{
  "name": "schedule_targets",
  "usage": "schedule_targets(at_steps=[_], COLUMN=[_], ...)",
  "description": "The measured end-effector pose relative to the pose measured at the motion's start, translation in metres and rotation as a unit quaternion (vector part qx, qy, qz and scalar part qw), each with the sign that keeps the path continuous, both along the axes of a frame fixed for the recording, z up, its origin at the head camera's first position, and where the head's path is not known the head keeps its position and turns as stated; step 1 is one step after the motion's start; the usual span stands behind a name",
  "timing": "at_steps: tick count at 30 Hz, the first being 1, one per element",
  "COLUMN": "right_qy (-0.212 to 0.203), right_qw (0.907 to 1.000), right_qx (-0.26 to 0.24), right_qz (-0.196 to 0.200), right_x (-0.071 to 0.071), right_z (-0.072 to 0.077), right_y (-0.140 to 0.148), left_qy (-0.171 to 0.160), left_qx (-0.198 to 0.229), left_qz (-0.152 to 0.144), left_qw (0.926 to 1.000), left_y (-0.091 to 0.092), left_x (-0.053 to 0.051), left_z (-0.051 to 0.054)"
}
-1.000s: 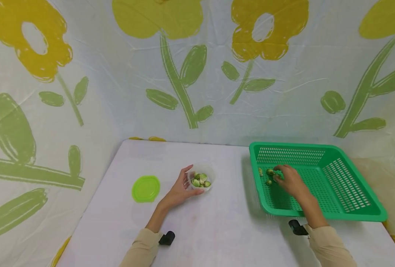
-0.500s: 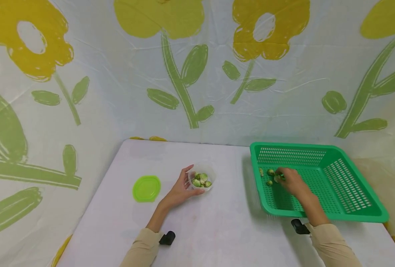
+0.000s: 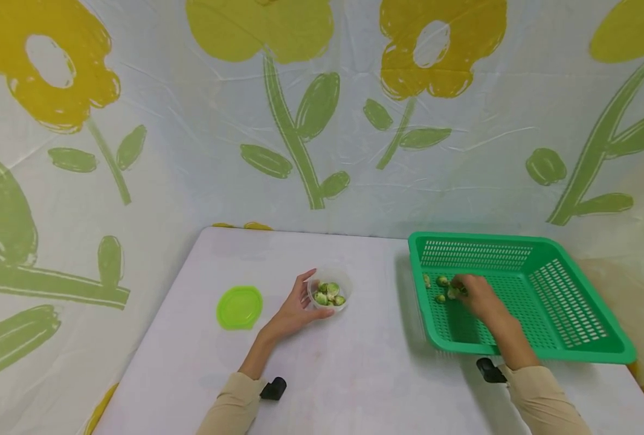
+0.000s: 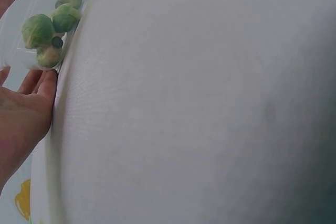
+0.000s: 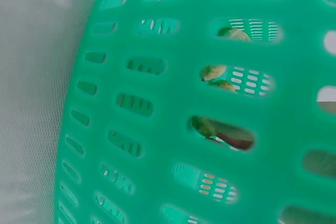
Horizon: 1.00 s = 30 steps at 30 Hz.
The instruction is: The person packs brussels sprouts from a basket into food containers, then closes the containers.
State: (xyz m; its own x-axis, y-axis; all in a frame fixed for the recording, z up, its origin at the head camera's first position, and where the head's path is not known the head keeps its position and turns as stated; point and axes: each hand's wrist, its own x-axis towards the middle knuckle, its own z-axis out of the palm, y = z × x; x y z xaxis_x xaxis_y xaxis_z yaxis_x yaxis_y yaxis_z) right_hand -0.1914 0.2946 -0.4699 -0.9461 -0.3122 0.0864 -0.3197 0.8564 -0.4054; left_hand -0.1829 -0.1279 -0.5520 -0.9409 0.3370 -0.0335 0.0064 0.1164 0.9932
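My left hand (image 3: 293, 312) holds a clear round plastic tub (image 3: 345, 279), thumb on its near side and fingers round its left. Several Brussels sprouts (image 3: 328, 293) lie inside; the left wrist view shows them through the tub's clear wall (image 4: 31, 59). Over on the right, my right hand (image 3: 481, 300) reaches down into a green plastic basket (image 3: 561, 352) and pinches a Brussels sprout (image 3: 455, 292) at its fingertips. A few other sprouts (image 3: 442, 281) lie beside it at the basket's left end. Basket slots let the right wrist view see only bits of fingers and sprout (image 5: 202, 126).
A bright green lid (image 3: 239, 307) lies flat on the white table (image 3: 322, 386), left of the tub. The basket's raised rim surrounds my right hand. Flower-printed sheeting (image 3: 349, 199) stands behind the table and along its left side.
My right hand has shifted slightly, and its fingers have drawn together on a sprout in the basket. The left hand and the tub stay in place.
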Motion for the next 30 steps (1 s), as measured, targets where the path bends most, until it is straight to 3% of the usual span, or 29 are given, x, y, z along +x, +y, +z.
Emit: schedule_targets(at_steps=[15, 30], right_qy=[0.027, 0.104], right_qw=[0.9988, 0.9912], right_qx=[-0.04, -0.066], right_qz=[-0.014, -0.048], right_x=[0.006, 0.013], right_z=[0.0, 0.006], right_y=[0.003, -0.001], left_qy=[-0.005, 0.003], left_qx=[-0.002, -0.008], left_qz=[-0.001, 0.002], left_qw=[1.0, 1.0], left_y=[0.001, 0.0], left_x=[0.002, 0.0], left_z=[0.001, -0.002])
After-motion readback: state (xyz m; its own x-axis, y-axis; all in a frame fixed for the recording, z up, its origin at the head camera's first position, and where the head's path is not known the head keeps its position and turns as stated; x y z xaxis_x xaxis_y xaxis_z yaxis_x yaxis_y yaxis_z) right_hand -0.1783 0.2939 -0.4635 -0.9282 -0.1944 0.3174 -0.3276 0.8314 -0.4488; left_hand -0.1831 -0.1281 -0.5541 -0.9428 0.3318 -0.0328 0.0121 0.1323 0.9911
